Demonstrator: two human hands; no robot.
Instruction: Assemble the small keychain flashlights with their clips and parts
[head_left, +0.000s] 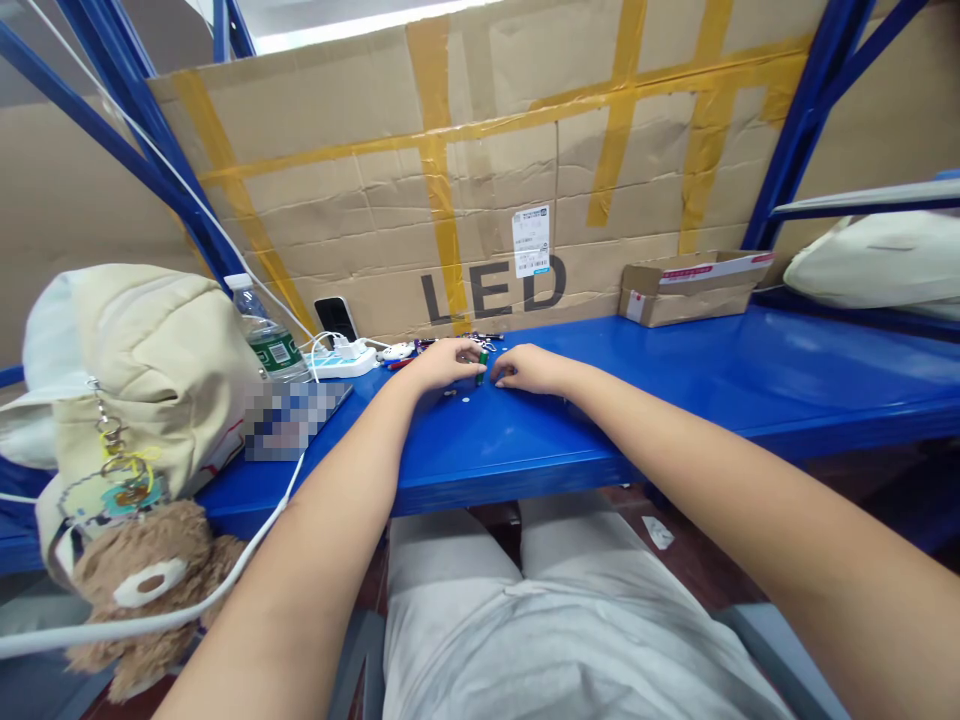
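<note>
My left hand (444, 364) rests over the blue tabletop with thumb and fingers closed around a small green cylinder (481, 368), which stands roughly upright. Just right of it, my right hand (531, 368) is curled, fingertips together and low near the surface. Whether it holds anything is too small to make out. A few tiny pale pieces lie on the table by my left hand, among them a white bit (466, 400). Behind that hand is a cluster of pens and small trinkets (491, 338).
On the left are a cream bag (150, 350) with a brown plush toy (150, 580), a water bottle (270, 335), a power strip (349, 360) and a phone (335, 318). A white cable (255, 555) crosses by my left arm. A cardboard box (690, 290) stands back right.
</note>
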